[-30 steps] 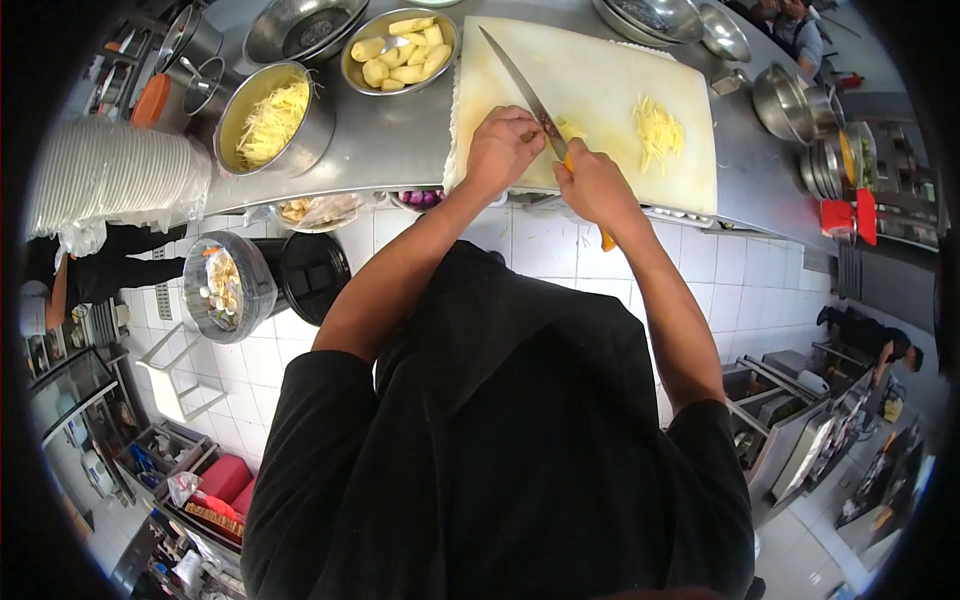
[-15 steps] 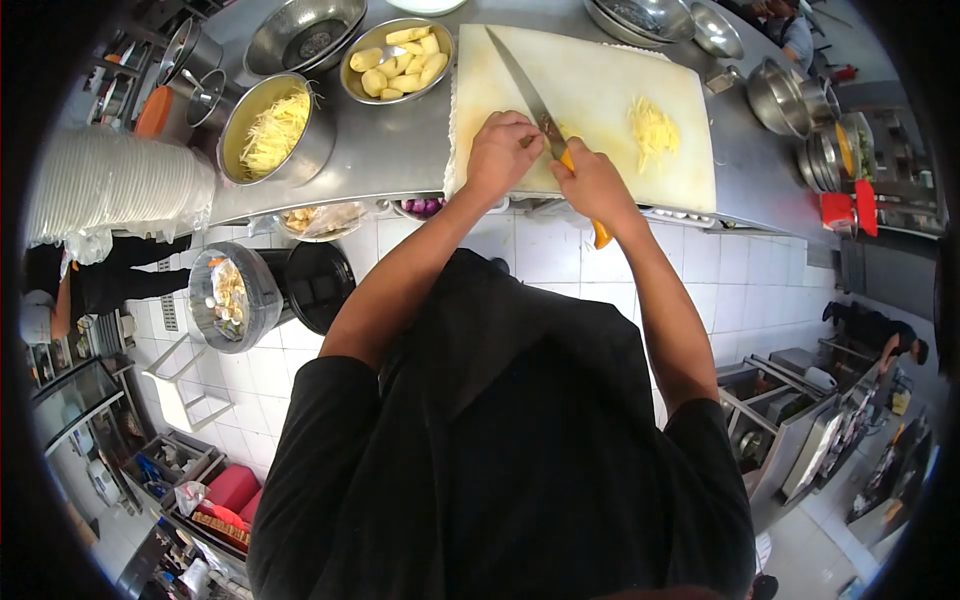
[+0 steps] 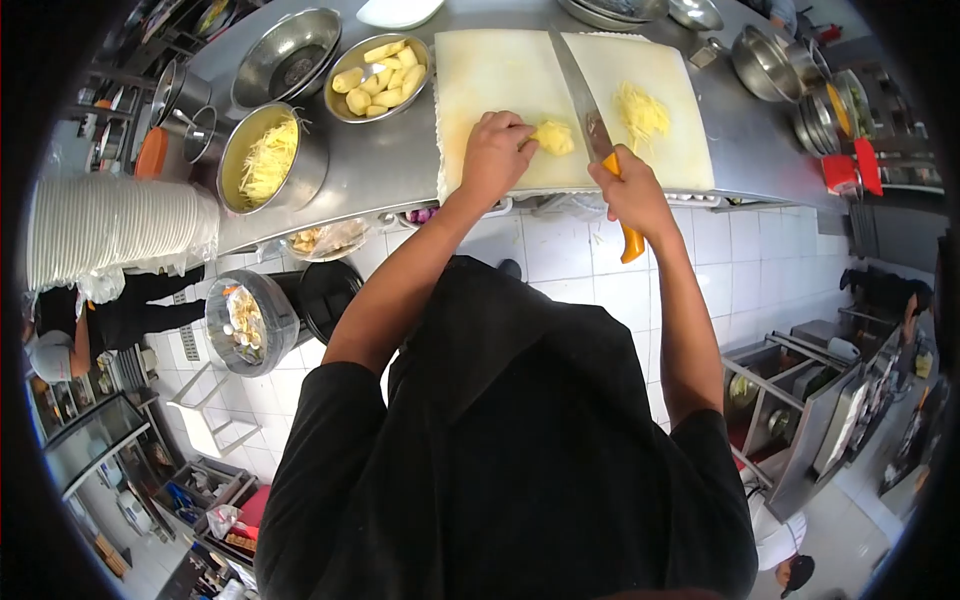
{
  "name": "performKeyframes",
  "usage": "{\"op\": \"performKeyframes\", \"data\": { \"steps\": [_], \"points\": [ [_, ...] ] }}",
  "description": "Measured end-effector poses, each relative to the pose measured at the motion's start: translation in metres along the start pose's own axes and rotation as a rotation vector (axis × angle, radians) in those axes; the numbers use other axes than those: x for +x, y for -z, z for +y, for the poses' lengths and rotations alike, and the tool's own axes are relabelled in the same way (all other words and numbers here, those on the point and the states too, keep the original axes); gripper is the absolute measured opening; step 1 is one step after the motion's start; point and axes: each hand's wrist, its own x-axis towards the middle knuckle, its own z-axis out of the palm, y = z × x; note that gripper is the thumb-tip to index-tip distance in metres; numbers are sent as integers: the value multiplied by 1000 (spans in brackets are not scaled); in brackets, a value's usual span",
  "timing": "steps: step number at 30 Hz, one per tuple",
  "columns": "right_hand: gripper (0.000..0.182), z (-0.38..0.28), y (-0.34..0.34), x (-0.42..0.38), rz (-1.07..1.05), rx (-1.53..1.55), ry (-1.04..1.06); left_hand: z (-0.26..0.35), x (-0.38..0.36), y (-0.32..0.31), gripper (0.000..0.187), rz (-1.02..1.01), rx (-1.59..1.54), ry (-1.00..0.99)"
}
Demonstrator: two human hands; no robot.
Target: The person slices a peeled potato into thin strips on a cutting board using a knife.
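My right hand (image 3: 638, 192) is wrapped round the orange handle of a large kitchen knife (image 3: 576, 85). Its long blade points away from me over the white cutting board (image 3: 480, 60). On the board's left half, my left hand (image 3: 497, 150) has its fingers curled, thumb and fingertips at the left edge of a small heap of potato slices (image 3: 554, 138). The knife lies to the right of that heap, apart from it. Farther right on the board is a pile of potato shreds (image 3: 642, 112).
Left of the board stand a bowl of peeled potatoes (image 3: 385, 98), a deep pot of potato shreds (image 3: 225, 165) and an empty metal colander (image 3: 250, 65). Stacked lids (image 3: 120, 225) sit at the counter's left end. Metal bowls (image 3: 765, 65) stand right. A lined bin (image 3: 285, 330) is below.
The knife has moved right, away from my left hand, and the potato slices now show. My hands have drawn farther apart. The whole view has shifted a little.
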Motion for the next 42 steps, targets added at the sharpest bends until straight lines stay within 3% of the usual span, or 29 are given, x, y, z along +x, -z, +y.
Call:
{"op": "performKeyframes", "data": {
  "steps": [5, 8, 11, 18, 24, 30, 33, 36, 39, 42],
  "points": [
    [30, 14, 0, -17, 9, 30, -62, 6, 7, 7, 43, -37, 36, 3],
    [30, 23, 1, -27, 20, 72, -70, 19, 15, 4, 53, 19, 58, -105],
    [29, 31, 1, -36, 32, 119, -75, 23, 25, -1, 51, -66, 120, -101],
    [24, 43, -2, -48, 66, 148, -96, 4, 88, -3, 46, -588, 174, 264],
    [26, 42, -4, -53, 73, 188, -111, -10, 97, -21, 37, -539, -124, 460],
    [26, 46, -5, -51, 81, 206, -99, 8, 100, -16, 28, -426, -36, 413],
    [24, 43, -5, -51, 85, 210, -106, 33, 107, -7, 33, -647, 304, 269],
    [21, 42, -5, -51, 94, 232, -101, 6, 110, -45, 34, -634, 539, 153],
    [21, 39, -4, -55, 101, 256, -107, -14, 116, -70, 30, -552, 420, 240],
    [21, 38, -4, -58, 115, 267, -116, -5, 120, -52, 29, -616, 207, 215]
  ]
}}
